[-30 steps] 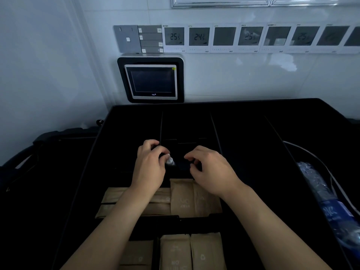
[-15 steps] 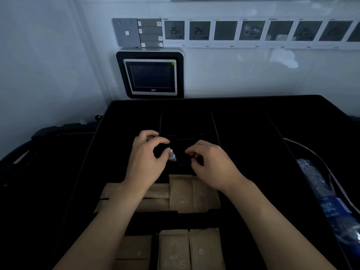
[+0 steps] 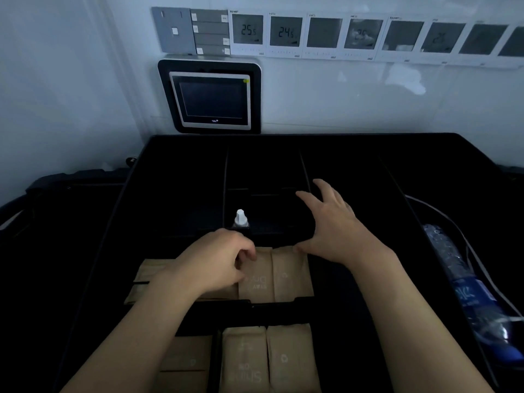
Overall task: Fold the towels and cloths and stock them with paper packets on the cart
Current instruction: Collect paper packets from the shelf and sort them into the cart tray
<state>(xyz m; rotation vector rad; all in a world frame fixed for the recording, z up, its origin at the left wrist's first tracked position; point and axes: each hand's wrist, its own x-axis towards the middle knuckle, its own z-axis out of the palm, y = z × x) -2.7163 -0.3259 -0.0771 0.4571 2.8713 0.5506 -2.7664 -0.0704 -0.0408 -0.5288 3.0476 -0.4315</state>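
The left hand (image 3: 215,259) rests with curled fingers on the upper row of brown paper packets (image 3: 272,275) in the black cart tray (image 3: 175,165), though whether its grip pinches a packet I cannot tell; the right hand (image 3: 331,225) hovers with fingers spread wide, holding nothing, thumb tip near the rightmost packet's top corner. A small white-capped bottle (image 3: 240,218) stands upright in the compartment just behind the left hand; more packets (image 3: 269,358) fill the nearer row; a plastic water bottle (image 3: 465,282) lies at the right.
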